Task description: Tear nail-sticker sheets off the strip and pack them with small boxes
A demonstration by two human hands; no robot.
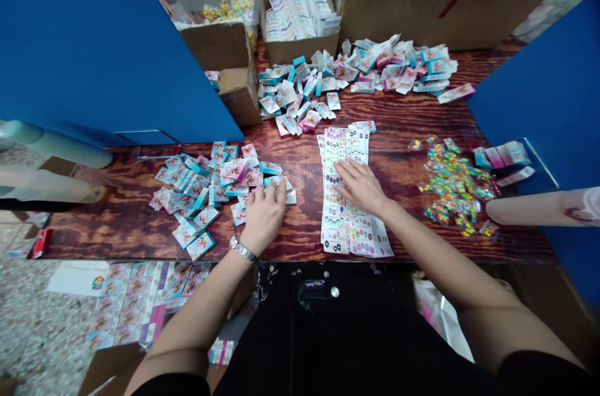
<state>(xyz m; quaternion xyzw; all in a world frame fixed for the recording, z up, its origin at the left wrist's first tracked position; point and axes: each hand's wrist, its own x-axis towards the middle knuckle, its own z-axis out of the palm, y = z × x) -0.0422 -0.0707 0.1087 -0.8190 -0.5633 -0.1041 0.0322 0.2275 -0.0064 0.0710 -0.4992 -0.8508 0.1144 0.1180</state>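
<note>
The left grip [262, 216] sits curved and part open, its fingers [281, 193] down on the near right edge of a loose heap of packets [206, 190]; whether it pinches one, I cannot tell. The right grip [360, 187] lies flat and open, fingers spread, pressing on a fanned stack of printed sheets [344, 196] just to the right of that heap. Much remains loose on the wood-grain worktop [140, 233]: a larger far heap [356, 74] of similar packets, and small bright sachets [454, 187] scattered to the right. Ordered stacks appear only in a far cardboard box [300, 15], packed upright with sheets, and in rows of packs [135, 296] on the floor, near left.
</note>
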